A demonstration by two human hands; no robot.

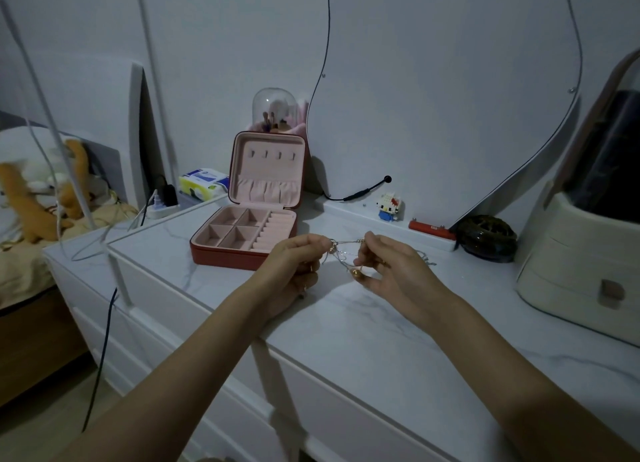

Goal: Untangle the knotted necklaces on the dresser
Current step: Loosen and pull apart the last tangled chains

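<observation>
Plainly, with both the left hand (300, 260) and right hand (388, 267) pinching the knotted necklaces (343, 253) in their fingers above the bench (346, 323), pulling apart could tighten the knot or snap a chain.

Necklaces (346, 253) shiny metal; dresser (363, 323) glossy marble-look top; jewellery box (242, 233) matt pink lining.

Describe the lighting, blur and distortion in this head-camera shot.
Head view: dim, bluish, even light; soft shadow behind the open jewelry box; wide-angle bending of the dresser edges; plush toys at left blurred; the fine necklaces between left hand and right hand barely resolve.
</observation>
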